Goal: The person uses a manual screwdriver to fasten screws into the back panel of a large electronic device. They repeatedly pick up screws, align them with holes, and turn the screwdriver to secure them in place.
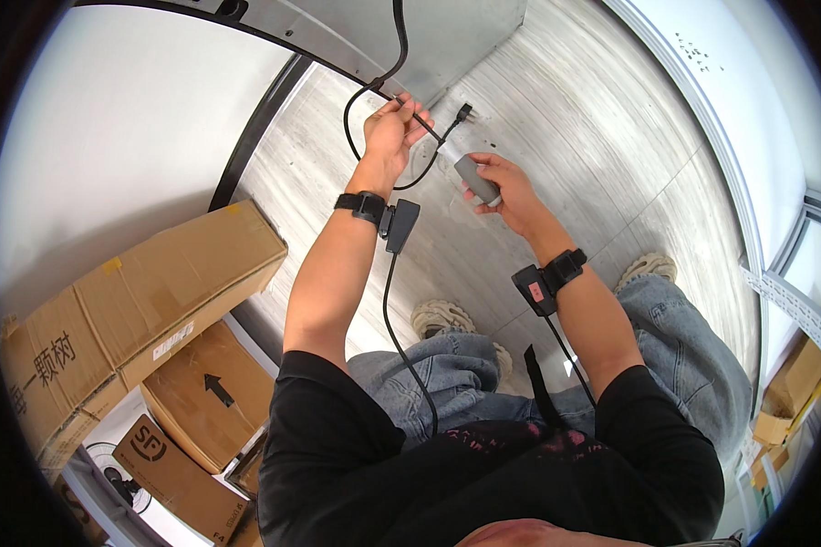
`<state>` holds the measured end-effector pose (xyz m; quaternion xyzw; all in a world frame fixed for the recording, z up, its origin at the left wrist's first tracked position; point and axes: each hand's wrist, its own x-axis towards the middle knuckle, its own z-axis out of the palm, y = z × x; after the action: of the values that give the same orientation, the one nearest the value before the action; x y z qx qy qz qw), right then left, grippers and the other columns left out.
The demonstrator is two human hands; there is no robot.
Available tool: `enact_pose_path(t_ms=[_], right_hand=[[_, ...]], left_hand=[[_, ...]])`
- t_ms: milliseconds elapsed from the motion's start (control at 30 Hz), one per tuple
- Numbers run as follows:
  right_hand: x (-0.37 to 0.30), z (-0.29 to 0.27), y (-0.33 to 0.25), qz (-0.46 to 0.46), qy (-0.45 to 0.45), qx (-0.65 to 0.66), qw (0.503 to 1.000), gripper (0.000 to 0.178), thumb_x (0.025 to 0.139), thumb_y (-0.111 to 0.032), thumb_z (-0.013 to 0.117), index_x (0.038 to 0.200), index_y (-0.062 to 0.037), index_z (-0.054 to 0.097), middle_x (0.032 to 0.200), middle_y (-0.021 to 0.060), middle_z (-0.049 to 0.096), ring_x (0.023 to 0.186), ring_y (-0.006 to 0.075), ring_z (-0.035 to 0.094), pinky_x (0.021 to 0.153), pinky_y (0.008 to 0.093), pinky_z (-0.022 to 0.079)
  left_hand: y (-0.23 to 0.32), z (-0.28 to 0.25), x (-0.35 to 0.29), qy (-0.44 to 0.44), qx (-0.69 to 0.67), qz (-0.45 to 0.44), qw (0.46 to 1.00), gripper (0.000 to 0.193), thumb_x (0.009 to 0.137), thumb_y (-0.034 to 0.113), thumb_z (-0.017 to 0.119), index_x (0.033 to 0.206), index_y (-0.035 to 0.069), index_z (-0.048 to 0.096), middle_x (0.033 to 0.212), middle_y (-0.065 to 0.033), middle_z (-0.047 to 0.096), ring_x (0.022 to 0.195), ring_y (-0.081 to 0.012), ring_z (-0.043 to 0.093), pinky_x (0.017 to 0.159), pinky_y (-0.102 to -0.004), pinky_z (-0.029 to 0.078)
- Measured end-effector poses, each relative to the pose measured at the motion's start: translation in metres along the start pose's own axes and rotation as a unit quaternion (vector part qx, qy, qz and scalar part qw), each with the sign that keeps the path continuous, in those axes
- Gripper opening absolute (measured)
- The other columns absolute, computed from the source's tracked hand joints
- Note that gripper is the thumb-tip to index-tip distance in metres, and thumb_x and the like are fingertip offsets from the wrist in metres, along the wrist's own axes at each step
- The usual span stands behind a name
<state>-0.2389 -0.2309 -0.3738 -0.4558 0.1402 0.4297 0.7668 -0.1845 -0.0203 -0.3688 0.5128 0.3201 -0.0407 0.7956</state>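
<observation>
My right hand [506,190] is closed round the thick grey handle of a screwdriver-like tool [479,180] with a whitish collar. A thin dark shaft [426,126] runs from that collar up to the left, toward the lower edge of a grey metal panel [356,41]. My left hand [392,137] pinches this shaft near its far end, thumb and fingertips close to the panel's edge; the tip itself is hidden. Around my left hand loops a black power cord [348,114], passing close to the shaft. Its plug [466,113] lies on the floor just beyond the tool.
Cardboard boxes [178,283] are stacked at the left, beside a white panel [146,100] with a black edge. Pale wood-look floor [602,118] spreads under my feet. White shelving [794,301] with more cartons [794,383] stands at the right. Cables hang from both wrist devices.
</observation>
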Motion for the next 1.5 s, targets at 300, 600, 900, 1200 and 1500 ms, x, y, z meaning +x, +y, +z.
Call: enact_pose_path(t_ms=[300, 600, 900, 1200, 1500], right_hand=[[0.011, -0.001, 0.018, -0.103, 0.04, -0.1, 0.989, 0.044, 0.076, -0.004, 0.067, 0.118, -0.0019, 0.054, 0.094, 0.0047, 0.057, 0.08, 0.012, 0.054, 0.065, 0.0283, 0.05], [0.001, -0.019, 0.025, -0.12, 0.056, -0.072, 0.989, 0.035, 0.074, 0.001, 0.066, 0.107, -0.0032, 0.055, 0.091, 0.0033, 0.057, 0.076, 0.0114, 0.053, 0.063, 0.0265, 0.044], [-0.035, -0.095, -0.013, -0.138, 0.131, 0.017, 0.982, 0.034, 0.071, 0.002, 0.063, 0.104, -0.0033, 0.057, 0.087, 0.0031, 0.058, 0.071, 0.0127, 0.056, 0.059, 0.0272, 0.044], [-0.065, -0.2, -0.042, -0.223, 0.232, 0.186, 0.928, 0.032, 0.075, 0.001, 0.055, 0.106, -0.0045, 0.055, 0.09, 0.0072, 0.058, 0.072, 0.0176, 0.059, 0.057, 0.0295, 0.045], [-0.073, -0.245, -0.062, -0.248, 0.289, 0.301, 0.874, 0.032, 0.075, 0.001, 0.054, 0.106, -0.0045, 0.053, 0.09, 0.0089, 0.058, 0.072, 0.0194, 0.059, 0.056, 0.0304, 0.044]], left_hand=[[0.002, 0.006, -0.008, 0.022, -0.034, 0.0, 0.999, 0.029, 0.095, 0.018, 0.041, 0.113, -0.002, 0.051, 0.1, -0.0127, 0.055, 0.088, -0.0261, 0.061, 0.076, -0.0397, 0.055], [-0.005, 0.03, -0.024, 0.012, -0.024, 0.022, 0.999, 0.023, 0.095, 0.017, 0.042, 0.11, 0.003, 0.054, 0.091, -0.0133, 0.059, 0.075, -0.0247, 0.065, 0.065, -0.0347, 0.057], [-0.023, 0.121, -0.002, -0.131, 0.09, 0.02, 0.987, 0.019, 0.094, 0.017, 0.048, 0.102, 0.002, 0.057, 0.094, -0.0112, 0.062, 0.084, -0.0217, 0.064, 0.071, -0.0327, 0.054], [-0.079, 0.321, 0.061, -0.192, 0.221, 0.107, 0.95, 0.018, 0.087, 0.016, 0.061, 0.097, 0.003, 0.067, 0.085, -0.0015, 0.063, 0.073, -0.0114, 0.056, 0.068, -0.0267, 0.047], [-0.142, 0.448, 0.083, -0.175, 0.396, 0.3, 0.85, 0.012, 0.079, 0.015, 0.068, 0.089, 0.009, 0.072, 0.078, -0.0053, 0.065, 0.07, -0.0165, 0.06, 0.066, -0.0286, 0.048]])
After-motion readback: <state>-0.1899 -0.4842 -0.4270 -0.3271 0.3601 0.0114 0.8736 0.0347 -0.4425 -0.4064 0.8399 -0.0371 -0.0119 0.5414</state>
